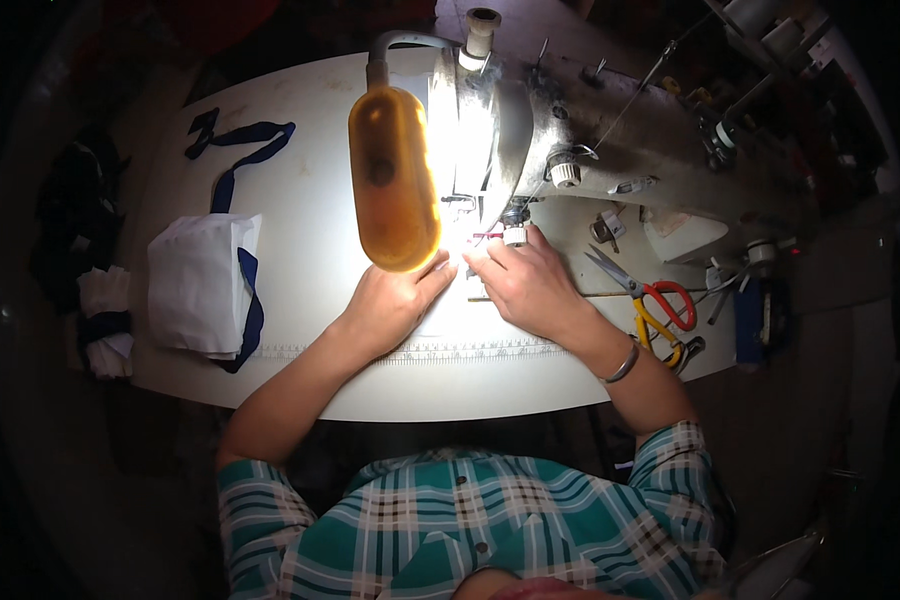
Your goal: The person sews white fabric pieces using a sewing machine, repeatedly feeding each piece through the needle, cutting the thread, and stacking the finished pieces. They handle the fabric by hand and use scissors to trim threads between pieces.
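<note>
One worktop (300,390) carries the sewing machine (620,140), its needle end (516,214) at the near side. Amber lamp (394,185) overlaps the edge of the left hand (395,305). Judged risk: right hand (528,285) drifts under the needle end, pricking fingertips. Small red piece (488,235) lies beside them. Glare bleaches the spot between hands; cannot tell either grip.

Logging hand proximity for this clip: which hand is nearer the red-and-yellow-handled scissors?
Right. The right hand, near the needle end of the sewing machine, is left of the scissors; the left hand is farther left, near the amber lamp.
</note>
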The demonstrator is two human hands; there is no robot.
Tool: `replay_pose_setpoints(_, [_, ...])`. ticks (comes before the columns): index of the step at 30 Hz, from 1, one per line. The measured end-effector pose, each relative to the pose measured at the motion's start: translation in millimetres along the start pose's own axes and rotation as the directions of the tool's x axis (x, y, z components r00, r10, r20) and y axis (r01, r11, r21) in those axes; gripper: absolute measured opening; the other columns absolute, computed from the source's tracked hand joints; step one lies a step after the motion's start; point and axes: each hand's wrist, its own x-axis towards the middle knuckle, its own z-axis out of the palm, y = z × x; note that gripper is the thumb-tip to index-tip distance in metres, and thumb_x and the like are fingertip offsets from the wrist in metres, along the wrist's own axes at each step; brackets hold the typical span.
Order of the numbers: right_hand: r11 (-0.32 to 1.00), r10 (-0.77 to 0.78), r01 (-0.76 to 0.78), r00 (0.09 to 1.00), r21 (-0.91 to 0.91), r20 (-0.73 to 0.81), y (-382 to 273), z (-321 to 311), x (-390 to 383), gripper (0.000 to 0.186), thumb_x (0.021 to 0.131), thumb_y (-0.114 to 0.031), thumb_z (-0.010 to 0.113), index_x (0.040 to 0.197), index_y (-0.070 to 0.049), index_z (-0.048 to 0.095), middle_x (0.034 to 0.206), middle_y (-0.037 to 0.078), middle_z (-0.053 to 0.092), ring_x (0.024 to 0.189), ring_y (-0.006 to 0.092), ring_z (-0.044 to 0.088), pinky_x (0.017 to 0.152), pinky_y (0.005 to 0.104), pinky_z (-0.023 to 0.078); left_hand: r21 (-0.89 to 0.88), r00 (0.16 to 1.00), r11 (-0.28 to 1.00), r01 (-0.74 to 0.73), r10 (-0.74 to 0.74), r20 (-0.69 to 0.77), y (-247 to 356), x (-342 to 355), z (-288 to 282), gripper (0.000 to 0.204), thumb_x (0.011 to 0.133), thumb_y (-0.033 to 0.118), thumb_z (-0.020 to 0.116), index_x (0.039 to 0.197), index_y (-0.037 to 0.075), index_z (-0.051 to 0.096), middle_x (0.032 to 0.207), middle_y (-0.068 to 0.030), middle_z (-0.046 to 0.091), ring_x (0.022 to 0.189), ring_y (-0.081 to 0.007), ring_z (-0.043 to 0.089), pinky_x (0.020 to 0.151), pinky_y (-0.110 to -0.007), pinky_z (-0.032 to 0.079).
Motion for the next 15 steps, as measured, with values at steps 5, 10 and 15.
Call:
replay_pose_setpoints(5, [1.000, 0.009, -0.009, 1.000, 0.014, 0.003, -1, 0, -1, 0.026, 0.088, -0.005, 0.067, 0.111, -0.007, 0.077, 0.083, 0.004, 0.062, 0.084, 0.0227, 0.057, 0.089, 0.0367, 0.044, -0.029, 0.998, 0.999, -0.034, 0.035, 0.043, 4, 0, -7, 0.017, 0.083, 0.002, 0.080, 0.099, 0.000, 0.076, 0.096, -0.0108, 0.069, 0.086, -0.0275, 0.069, 0.076, -0.038, 0.058])
replay_pose_setpoints(10, [0.998, 0.031, -0.032, 0.999, 0.048, 0.033, 0, -1, -3, 0.025, 0.087, -0.004, 0.067, 0.110, -0.007, 0.076, 0.091, 0.003, 0.062, 0.088, 0.0219, 0.058, 0.091, 0.0362, 0.045, -0.095, 0.988, 0.988, -0.124, 0.131, 0.079, 15, -8, -13, 0.017, 0.080, 0.002, 0.083, 0.095, 0.002, 0.075, 0.092, -0.0089, 0.069, 0.085, -0.0267, 0.070, 0.073, -0.037, 0.058])
replay_pose_setpoints(15, [0.996, 0.011, -0.012, 1.000, 0.087, 0.015, -1, -5, -5, 0.024, 0.087, -0.004, 0.067, 0.108, -0.007, 0.077, 0.088, 0.004, 0.061, 0.086, 0.0215, 0.059, 0.093, 0.0372, 0.044, -0.079, 0.981, 0.982, -0.172, 0.178, 0.076, 21, -7, -17, 0.017, 0.080, 0.001, 0.083, 0.094, 0.003, 0.075, 0.090, -0.0080, 0.069, 0.083, -0.0260, 0.071, 0.072, -0.037, 0.058])
